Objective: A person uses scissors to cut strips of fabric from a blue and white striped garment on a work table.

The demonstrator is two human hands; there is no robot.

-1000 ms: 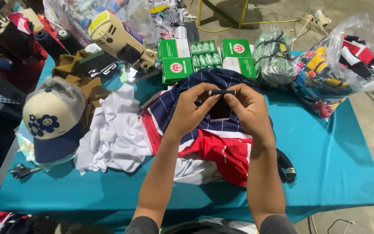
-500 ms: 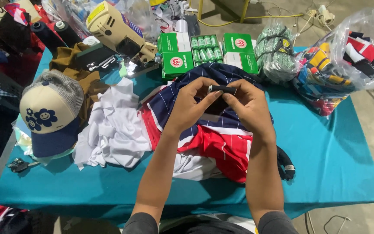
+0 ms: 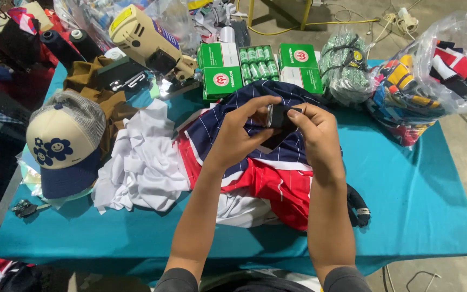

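The widest bare stretch of the worktop (image 3: 422, 200) lies to the right of the striped garment (image 3: 268, 178), open from the near edge back to the clear bag of coloured cloth (image 3: 433, 81). A dark strap (image 3: 357, 208) lies just beside the garment's right edge and narrows that way in. To the left, the crumpled white cloth (image 3: 144, 162) and the cap (image 3: 63, 143) fill the surface, leaving only a thin teal strip along the near edge. Behind, the green boxes (image 3: 220, 67), the netted bundle (image 3: 347, 67) and the cream machine (image 3: 147, 43) wall off the far side. Both hands (image 3: 239, 135) (image 3: 317, 130) hover together above the garment's middle.
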